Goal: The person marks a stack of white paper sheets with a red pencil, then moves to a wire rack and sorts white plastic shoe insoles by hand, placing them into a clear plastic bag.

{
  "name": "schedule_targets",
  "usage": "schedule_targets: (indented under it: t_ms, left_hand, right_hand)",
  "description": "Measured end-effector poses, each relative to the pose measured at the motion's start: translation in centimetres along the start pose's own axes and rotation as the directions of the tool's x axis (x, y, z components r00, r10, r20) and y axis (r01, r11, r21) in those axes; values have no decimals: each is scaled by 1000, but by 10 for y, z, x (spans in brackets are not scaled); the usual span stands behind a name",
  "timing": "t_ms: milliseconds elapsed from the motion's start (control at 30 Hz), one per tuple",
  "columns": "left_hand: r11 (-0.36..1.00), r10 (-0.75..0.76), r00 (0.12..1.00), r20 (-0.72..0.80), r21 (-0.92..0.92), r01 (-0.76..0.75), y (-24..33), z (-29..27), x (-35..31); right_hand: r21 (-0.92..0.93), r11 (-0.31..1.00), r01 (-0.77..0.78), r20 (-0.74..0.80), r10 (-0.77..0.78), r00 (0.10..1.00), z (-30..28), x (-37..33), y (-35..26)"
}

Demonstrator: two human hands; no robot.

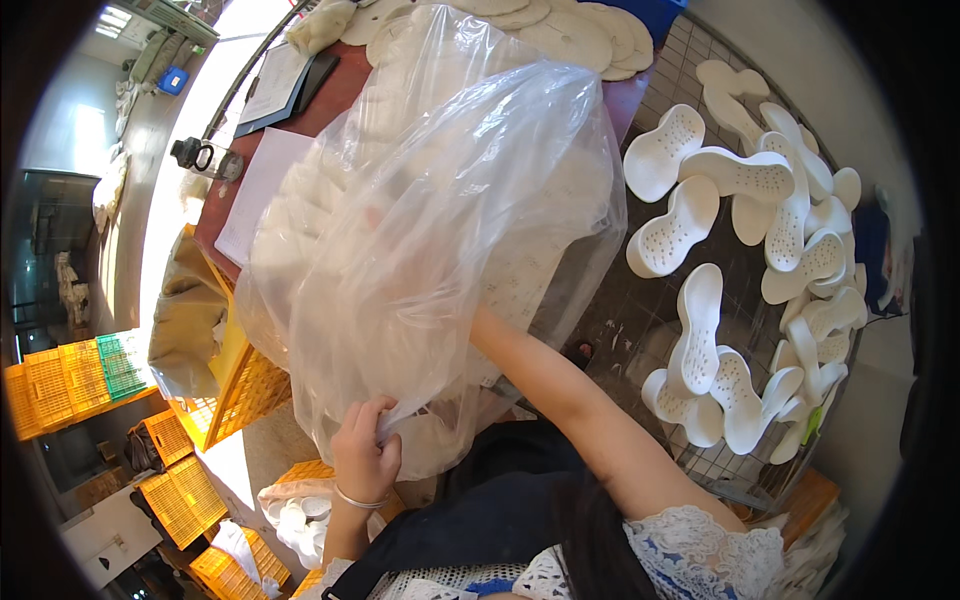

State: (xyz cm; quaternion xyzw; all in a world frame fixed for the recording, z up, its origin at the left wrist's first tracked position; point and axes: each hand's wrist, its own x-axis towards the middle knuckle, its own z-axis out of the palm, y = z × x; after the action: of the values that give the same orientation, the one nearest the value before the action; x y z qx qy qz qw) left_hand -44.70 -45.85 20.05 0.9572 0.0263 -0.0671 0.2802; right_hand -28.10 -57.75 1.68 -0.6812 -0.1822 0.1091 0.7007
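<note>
A large transparent plastic bag (520,130) lies loosely over the table in front of me, crumpled and shiny. My left hand (365,450) has its fingers curled around the near edge of the bag. My right arm (570,395) reaches into the bag from the near right side. Through the hazy plastic my right hand (400,250) shows only as a faint pinkish patch, its fingers not readable. Pale, rounded layered shapes show dimly through the left side of the bag, too blurred to name.
On the right, a wire rack (735,470) bears many white perforated shoe soles (695,325). Flat cream pads (570,40) lie at the table's far end. A bottle (205,158) and clipboard (285,90) are at left, beyond yellow crates (245,390).
</note>
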Motion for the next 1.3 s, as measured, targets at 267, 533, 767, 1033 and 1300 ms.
schedule_targets:
  t_ms: [267,533,767,1033,1300]
  left_hand:
    - [123,-396,892,218,-950,287,-194,-87,125]
    - [741,445,865,-232,-447,-501,125,90,248]
    - [702,515,822,243,-669,-243,262,310,222]
    - [584,261,286,922,-387,714,289,307,155]
    - [389,133,-206,970,-242,-889,359,376,53]
  right_hand:
    - [-874,485,-21,104,230,968,-67,-92,-42]
    - [-706,44,-707,-707,26,707,-244,-276,-67]
    - [-352,505,-788,-804,267,531,-314,-294,-110]
    - [-481,-22,-876,-812,388,436,-400,-434,-116]
    - [-490,153,-858,-870,-150,470,-414,-490,-221]
